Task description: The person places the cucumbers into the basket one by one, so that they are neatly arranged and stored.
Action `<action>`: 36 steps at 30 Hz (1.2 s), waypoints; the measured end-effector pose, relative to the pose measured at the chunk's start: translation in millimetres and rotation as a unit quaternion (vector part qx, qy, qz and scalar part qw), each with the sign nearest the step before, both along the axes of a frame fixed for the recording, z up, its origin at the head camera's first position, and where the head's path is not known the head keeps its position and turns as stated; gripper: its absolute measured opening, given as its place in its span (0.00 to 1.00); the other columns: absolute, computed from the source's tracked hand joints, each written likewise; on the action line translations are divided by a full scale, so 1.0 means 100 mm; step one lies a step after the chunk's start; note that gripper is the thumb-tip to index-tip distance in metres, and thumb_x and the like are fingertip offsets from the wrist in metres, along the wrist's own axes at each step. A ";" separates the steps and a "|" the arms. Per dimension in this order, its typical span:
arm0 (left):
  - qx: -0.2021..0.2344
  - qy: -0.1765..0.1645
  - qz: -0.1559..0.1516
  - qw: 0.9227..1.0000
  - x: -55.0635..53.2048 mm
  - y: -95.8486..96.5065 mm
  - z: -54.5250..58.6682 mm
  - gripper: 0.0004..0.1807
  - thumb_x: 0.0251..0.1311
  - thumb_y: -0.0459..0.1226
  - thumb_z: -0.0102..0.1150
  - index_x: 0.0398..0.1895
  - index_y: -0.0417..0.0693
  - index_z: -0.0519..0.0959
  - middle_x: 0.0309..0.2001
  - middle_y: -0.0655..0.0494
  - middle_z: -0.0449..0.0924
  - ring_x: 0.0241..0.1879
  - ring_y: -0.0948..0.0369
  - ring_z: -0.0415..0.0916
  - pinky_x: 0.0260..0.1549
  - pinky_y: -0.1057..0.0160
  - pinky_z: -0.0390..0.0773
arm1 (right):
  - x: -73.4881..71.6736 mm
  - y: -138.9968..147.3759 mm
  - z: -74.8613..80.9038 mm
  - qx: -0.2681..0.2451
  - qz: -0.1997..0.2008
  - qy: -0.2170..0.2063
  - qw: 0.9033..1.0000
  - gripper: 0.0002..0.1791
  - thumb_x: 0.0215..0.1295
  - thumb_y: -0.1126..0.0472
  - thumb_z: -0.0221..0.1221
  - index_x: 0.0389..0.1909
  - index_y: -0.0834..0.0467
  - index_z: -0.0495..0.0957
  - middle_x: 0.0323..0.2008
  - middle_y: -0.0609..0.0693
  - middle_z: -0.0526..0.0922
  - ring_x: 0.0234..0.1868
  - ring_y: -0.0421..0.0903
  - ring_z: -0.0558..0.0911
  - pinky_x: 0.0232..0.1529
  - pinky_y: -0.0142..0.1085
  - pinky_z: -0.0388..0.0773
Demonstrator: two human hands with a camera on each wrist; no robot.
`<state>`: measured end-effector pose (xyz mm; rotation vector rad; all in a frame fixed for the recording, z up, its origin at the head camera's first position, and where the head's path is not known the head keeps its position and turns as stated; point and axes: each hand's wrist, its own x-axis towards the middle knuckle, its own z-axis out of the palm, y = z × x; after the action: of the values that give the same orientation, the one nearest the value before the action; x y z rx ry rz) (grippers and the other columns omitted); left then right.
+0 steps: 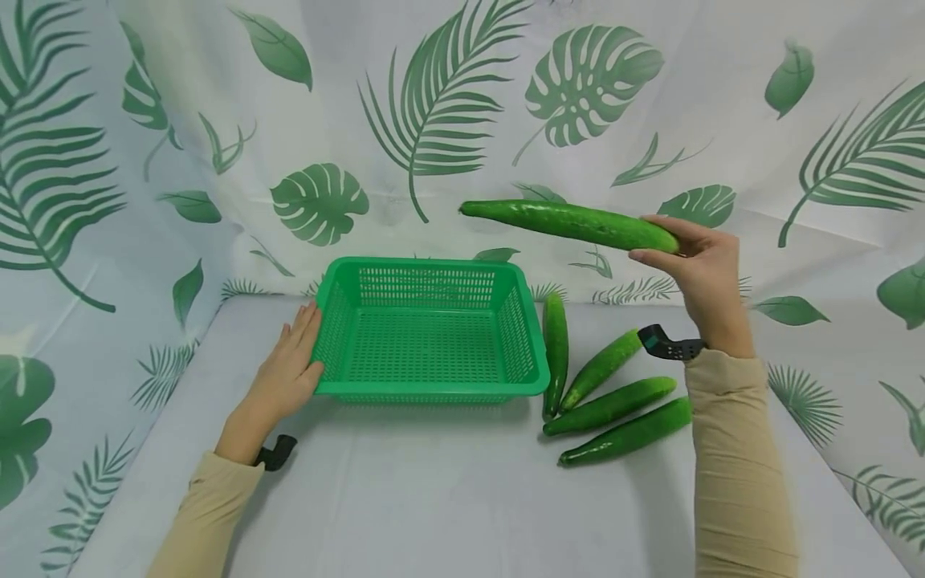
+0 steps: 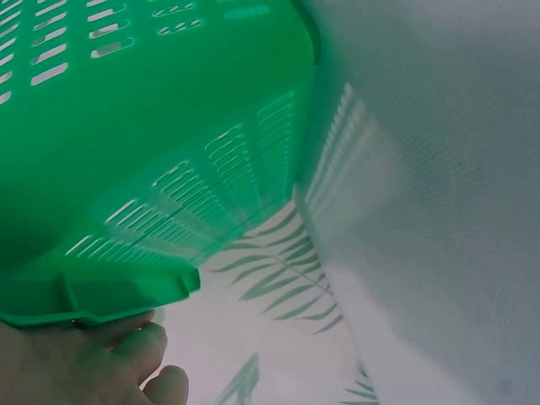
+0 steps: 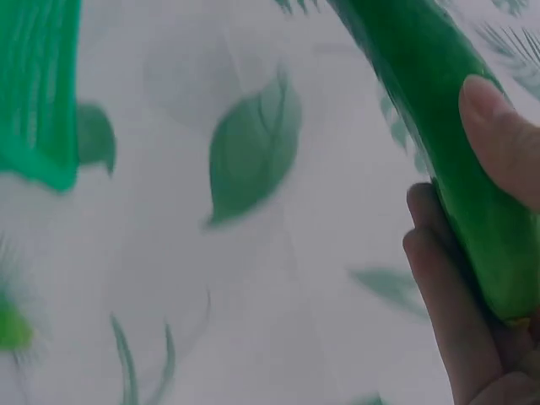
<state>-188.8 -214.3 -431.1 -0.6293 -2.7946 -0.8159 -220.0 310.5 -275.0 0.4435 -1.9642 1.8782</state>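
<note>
Your right hand [image 1: 711,277] pinches the raised cucumber [image 1: 567,221] near one end, well above the surface [image 1: 433,498]; carry it slowly and level, as its long overhang could dip, while your left hand [image 1: 289,368], fingers straight, steadies the green basket's [image 1: 433,388] left rim

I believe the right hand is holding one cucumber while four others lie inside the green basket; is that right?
Not quite: the head view shows the four other cucumbers on the table beside the green basket; the right hand holds one cucumber.
</note>
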 end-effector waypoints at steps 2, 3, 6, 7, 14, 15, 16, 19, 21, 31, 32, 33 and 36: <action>0.001 -0.001 0.000 1.000 0.00 0.00 0.00 0.40 0.60 0.30 0.39 0.76 0.28 0.43 0.78 0.34 0.38 0.77 0.41 0.34 0.73 0.41 0.38 | -0.10 -0.19 0.01 0.004 0.007 0.000 1.000 0.25 0.53 0.78 0.67 0.55 0.70 0.80 0.50 0.57 0.82 0.47 0.48 0.82 0.44 0.29 0.81; 0.002 -0.001 0.000 1.000 0.00 0.01 0.00 0.40 0.60 0.30 0.39 0.76 0.28 0.43 0.78 0.34 0.38 0.77 0.42 0.34 0.73 0.41 0.39 | -0.15 -0.29 0.01 0.008 0.007 -0.003 1.000 0.24 0.53 0.77 0.68 0.55 0.69 0.81 0.50 0.56 0.82 0.46 0.48 0.82 0.44 0.29 0.81; 0.003 -0.002 0.001 1.000 0.00 0.01 0.01 0.40 0.61 0.30 0.39 0.77 0.28 0.43 0.78 0.34 0.38 0.77 0.42 0.34 0.72 0.40 0.40 | -0.29 -0.56 -0.03 0.022 0.002 -0.022 1.000 0.23 0.54 0.74 0.70 0.54 0.65 0.83 0.49 0.55 0.83 0.46 0.47 0.82 0.43 0.30 0.81; 0.004 -0.003 0.001 1.000 0.01 0.02 0.01 0.40 0.60 0.30 0.39 0.77 0.28 0.43 0.78 0.34 0.38 0.77 0.43 0.34 0.72 0.40 0.40 | -0.34 -0.64 -0.05 0.029 0.001 -0.031 0.999 0.23 0.54 0.73 0.70 0.54 0.65 0.83 0.49 0.54 0.83 0.46 0.47 0.82 0.43 0.29 0.81; 0.012 0.003 -0.001 1.000 0.01 0.02 0.00 0.40 0.60 0.29 0.40 0.77 0.29 0.43 0.78 0.35 0.38 0.77 0.44 0.33 0.73 0.41 0.39 | -0.61 -1.06 -0.35 0.079 0.008 -0.087 0.993 0.25 0.58 0.69 0.69 0.58 0.62 0.81 0.52 0.56 0.79 0.45 0.46 0.81 0.45 0.33 0.80; 0.013 0.004 -0.001 1.000 0.01 0.02 0.00 0.40 0.60 0.29 0.40 0.77 0.29 0.43 0.78 0.36 0.38 0.77 0.44 0.33 0.73 0.41 0.39 | -0.64 -1.10 -0.40 0.093 0.008 -0.094 0.991 0.25 0.58 0.68 0.69 0.59 0.62 0.80 0.52 0.56 0.79 0.45 0.46 0.80 0.45 0.34 0.80; 0.014 0.006 -0.002 1.000 0.01 0.02 -0.01 0.40 0.60 0.29 0.40 0.77 0.29 0.43 0.78 0.36 0.38 0.77 0.44 0.33 0.73 0.41 0.39 | -0.67 -1.15 -0.46 0.107 0.007 -0.100 0.989 0.25 0.58 0.67 0.69 0.59 0.61 0.80 0.53 0.56 0.80 0.46 0.47 0.80 0.46 0.36 0.80; 0.014 0.006 -0.002 1.000 0.01 0.02 -0.01 0.40 0.60 0.29 0.41 0.77 0.29 0.43 0.78 0.37 0.37 0.77 0.44 0.33 0.73 0.41 0.39 | -0.75 -1.26 -0.61 0.145 0.007 -0.116 0.983 0.26 0.58 0.65 0.70 0.59 0.61 0.80 0.56 0.57 0.81 0.51 0.49 0.80 0.51 0.40 0.78; 0.016 0.003 -0.002 1.000 0.01 0.01 -0.01 0.41 0.60 0.29 0.41 0.77 0.30 0.43 0.78 0.37 0.38 0.77 0.44 0.34 0.73 0.42 0.38 | -0.79 -1.32 -0.70 0.164 0.003 -0.132 0.978 0.27 0.57 0.65 0.70 0.59 0.61 0.80 0.58 0.58 0.80 0.57 0.50 0.78 0.56 0.42 0.76; 0.021 0.004 -0.002 1.000 0.00 0.01 -0.02 0.41 0.59 0.29 0.41 0.77 0.30 0.43 0.78 0.37 0.38 0.77 0.43 0.35 0.73 0.43 0.38 | -0.91 -1.63 -1.01 0.225 -0.011 -0.221 0.949 0.27 0.56 0.65 0.71 0.58 0.61 0.81 0.64 0.60 0.75 0.66 0.57 0.71 0.62 0.49 0.72; 0.022 0.005 -0.002 1.000 0.00 0.00 -0.02 0.41 0.60 0.29 0.41 0.77 0.30 0.43 0.78 0.37 0.38 0.77 0.43 0.34 0.73 0.43 0.38 | -0.92 -1.66 -1.04 0.227 -0.013 -0.231 0.946 0.27 0.56 0.64 0.72 0.58 0.61 0.81 0.64 0.60 0.74 0.66 0.58 0.70 0.62 0.49 0.72; 0.022 0.006 -0.003 1.000 0.00 0.00 -0.03 0.41 0.60 0.29 0.41 0.77 0.30 0.43 0.78 0.38 0.37 0.77 0.43 0.34 0.73 0.43 0.38 | -0.92 -1.69 -1.07 0.224 -0.016 -0.242 0.944 0.27 0.55 0.64 0.72 0.58 0.61 0.81 0.65 0.60 0.73 0.67 0.58 0.69 0.63 0.49 0.72; 0.021 0.007 -0.004 1.000 -0.01 -0.01 -0.04 0.41 0.60 0.29 0.41 0.77 0.31 0.43 0.79 0.39 0.36 0.77 0.43 0.34 0.73 0.43 0.38 | -0.94 -1.75 -1.18 0.204 -0.013 -0.276 0.939 0.27 0.56 0.65 0.71 0.59 0.61 0.80 0.67 0.60 0.72 0.69 0.58 0.67 0.64 0.50 0.71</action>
<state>-189.7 -215.1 -435.0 -0.6366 -2.7562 -0.8660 -314.0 135.2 -392.5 -0.0201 -2.7304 1.6947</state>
